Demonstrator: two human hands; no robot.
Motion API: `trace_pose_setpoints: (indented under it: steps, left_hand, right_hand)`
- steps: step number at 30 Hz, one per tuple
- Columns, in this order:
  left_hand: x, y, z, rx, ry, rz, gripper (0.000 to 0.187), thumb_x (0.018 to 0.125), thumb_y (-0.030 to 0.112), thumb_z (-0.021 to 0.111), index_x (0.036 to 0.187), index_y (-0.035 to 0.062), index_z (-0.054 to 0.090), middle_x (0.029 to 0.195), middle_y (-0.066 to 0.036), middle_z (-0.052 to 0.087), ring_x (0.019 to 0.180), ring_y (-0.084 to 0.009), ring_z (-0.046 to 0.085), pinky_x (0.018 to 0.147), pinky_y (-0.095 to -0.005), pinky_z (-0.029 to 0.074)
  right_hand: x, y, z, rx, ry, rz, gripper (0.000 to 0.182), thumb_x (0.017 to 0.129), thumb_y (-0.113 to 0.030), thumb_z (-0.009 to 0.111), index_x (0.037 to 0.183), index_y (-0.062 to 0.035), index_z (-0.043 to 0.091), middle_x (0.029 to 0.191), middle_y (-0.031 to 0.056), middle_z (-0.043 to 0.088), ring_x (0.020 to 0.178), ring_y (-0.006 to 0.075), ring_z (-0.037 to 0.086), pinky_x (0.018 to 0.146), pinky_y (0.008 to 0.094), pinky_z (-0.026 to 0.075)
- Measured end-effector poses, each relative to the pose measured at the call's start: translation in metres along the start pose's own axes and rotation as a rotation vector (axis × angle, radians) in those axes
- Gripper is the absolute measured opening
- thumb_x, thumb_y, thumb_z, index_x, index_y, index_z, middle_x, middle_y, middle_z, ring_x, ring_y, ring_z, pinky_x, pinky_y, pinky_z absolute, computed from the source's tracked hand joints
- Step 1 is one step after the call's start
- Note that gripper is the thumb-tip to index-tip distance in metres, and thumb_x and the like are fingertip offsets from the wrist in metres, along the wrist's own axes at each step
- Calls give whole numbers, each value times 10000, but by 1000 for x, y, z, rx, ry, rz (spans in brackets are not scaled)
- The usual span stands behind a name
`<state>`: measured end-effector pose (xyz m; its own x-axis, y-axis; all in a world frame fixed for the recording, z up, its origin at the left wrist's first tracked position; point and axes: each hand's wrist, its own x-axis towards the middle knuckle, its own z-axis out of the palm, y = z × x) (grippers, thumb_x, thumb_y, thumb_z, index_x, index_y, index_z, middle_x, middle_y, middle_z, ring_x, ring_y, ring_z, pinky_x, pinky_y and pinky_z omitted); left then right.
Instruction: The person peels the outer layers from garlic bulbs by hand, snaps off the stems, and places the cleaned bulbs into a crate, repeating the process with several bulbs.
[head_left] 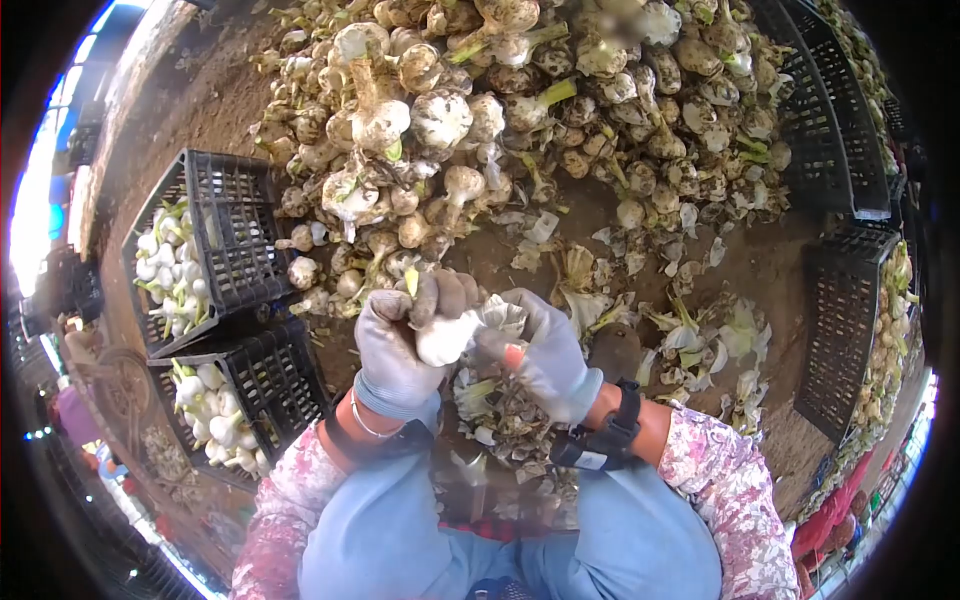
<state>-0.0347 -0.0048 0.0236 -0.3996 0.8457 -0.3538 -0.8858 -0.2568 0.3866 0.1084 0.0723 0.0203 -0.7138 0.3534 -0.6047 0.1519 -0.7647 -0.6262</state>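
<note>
In a pale work glove, my left hand (pixel 402 345) is closed around a white garlic bulb (pixel 446 338), and a short yellow-green stalk end sticks up by its fingers. My right hand (pixel 545 355), gloved too, is closed just beside the bulb. Its fingertips pinch loose papery garlic skin (pixel 503 316) at the bulb's right side. A small orange-red piece (pixel 513 356) shows at those fingers; what it belongs to I cannot make out. Below the hands, between the knees, lies a heap of peeled-off skins (pixel 505 425).
A large pile of soil-stained garlic (pixel 440 118) rises ahead. Black crates (pixel 240 230) with clean white bulbs (pixel 215 418) stand at the left. More black crates (pixel 838 330) line the right side. Discarded skins (pixel 690 335) litter the dirt floor.
</note>
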Motion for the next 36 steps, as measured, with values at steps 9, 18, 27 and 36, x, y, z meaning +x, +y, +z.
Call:
trace_pose_setpoints:
  steps: [9, 18, 27, 36]
  left_hand:
    - [-42, 200, -44, 774, 443, 892, 289, 912, 215, 466, 1002, -5, 631, 1050, -166, 672, 1042, -284, 632, 938, -403, 490]
    - [30, 182, -3, 1856, 455, 929, 616, 855, 379, 705, 1357, 73, 520, 1334, -165, 534, 1203, -262, 516, 974, -404, 466]
    - [124, 81, -8, 2040, 411, 778, 655, 770, 402, 754, 1252, 24, 519, 1161, -181, 562, 1141, -338, 493, 998, -480, 365]
    - [44, 52, 29, 1893, -209, 1043, 656, 603, 240, 896, 1171, 48, 630, 1111, -146, 581, 1046, -304, 563, 889, -404, 494]
  right_hand:
    - [9, 49, -85, -1317, -161, 12, 468, 799, -267, 703, 1212, -63, 622, 1094, 185, 674, 1025, 375, 629, 893, 416, 497]
    - [21, 21, -60, -1754, -125, -252, 364, 746, -364, 721, 1043, -155, 726, 1151, 84, 645, 1128, 297, 572, 1001, 478, 408]
    - [22, 1, -55, -1849, -186, -219, 392, 710, -284, 788, 1071, -159, 700, 1202, 126, 618, 1138, 318, 571, 978, 467, 452]
    - [19, -48, -25, -607, 87, -450, 336, 812, -136, 747, 1128, -66, 655, 1089, 132, 640, 1000, 276, 620, 862, 346, 499]
